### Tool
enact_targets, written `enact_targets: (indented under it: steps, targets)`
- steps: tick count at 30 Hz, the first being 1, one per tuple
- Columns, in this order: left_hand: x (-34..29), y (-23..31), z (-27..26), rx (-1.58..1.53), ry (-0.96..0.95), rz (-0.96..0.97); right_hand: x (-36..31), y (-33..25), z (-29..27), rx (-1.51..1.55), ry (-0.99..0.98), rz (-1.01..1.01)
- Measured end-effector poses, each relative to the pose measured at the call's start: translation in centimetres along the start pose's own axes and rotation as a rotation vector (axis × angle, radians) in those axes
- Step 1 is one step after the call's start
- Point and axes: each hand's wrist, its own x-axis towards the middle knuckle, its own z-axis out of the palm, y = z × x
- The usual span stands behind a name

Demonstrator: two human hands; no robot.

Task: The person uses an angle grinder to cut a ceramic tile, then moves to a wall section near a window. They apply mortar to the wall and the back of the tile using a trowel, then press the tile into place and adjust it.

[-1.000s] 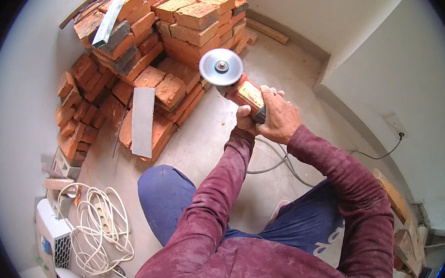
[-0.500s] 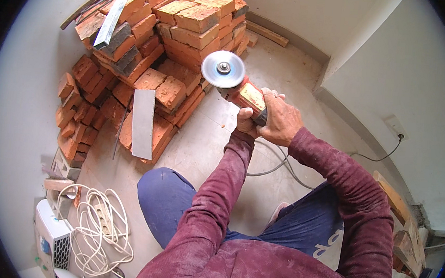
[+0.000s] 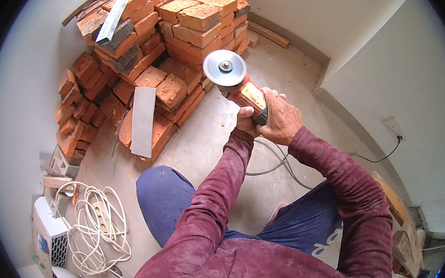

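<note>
Both my hands grip a red and black angle grinder, held out in front of me above the floor. Its round cutting disc faces up at the far left end and looks smeared, as if spinning. My left hand wraps the near side of the tool's body, fingers partly hidden beneath it. My right hand closes round the rear end. Left of the grinder, a narrow light-grey tile strip lies tilted on the low front bricks, apart from the disc.
A stepped stack of red bricks fills the far left, with a metal bar on top. A white extension cord lies coiled beside a white box. At right are a wall socket with a plugged cable and wooden pieces.
The view has shifted very slightly. Hands and grinder keep almost the same place and hold; the tile strip and bricks lie as before.
</note>
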Motion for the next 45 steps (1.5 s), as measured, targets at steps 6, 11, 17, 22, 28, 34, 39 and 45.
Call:
enact_targets:
  steps: [6,11,17,22,28,34,39,45]
  targets:
    - [-0.11,0.13,0.12,0.001,0.007,0.002,-0.1,-0.08,-0.01,-0.004,0.025,-0.007]
    - [-0.06,0.15,0.1,0.018,0.025,-0.005,-0.05,-0.14,-0.04,-0.002,0.026,-0.003]
    - [-0.24,0.16,0.25,0.071,0.08,-0.007,0.01,-0.05,-0.08,0.014,0.03,-0.016]
    - [-0.22,0.23,-0.07,0.005,0.017,-0.02,0.04,0.01,-0.05,0.015,0.029,-0.016]
    - [-0.19,0.29,-0.21,0.013,0.017,-0.015,0.06,0.17,0.15,0.015,0.031,-0.026]
    - [-0.28,0.23,0.16,0.005,0.038,-0.016,0.09,0.41,0.32,0.017,0.029,-0.019]
    - [-0.21,0.15,-0.34,-0.01,0.025,-0.005,0.13,-0.23,-0.24,0.02,0.009,-0.009]
    - [-0.23,0.1,-0.24,-0.027,0.019,-0.005,0.08,-0.07,-0.18,0.032,0.005,-0.007]
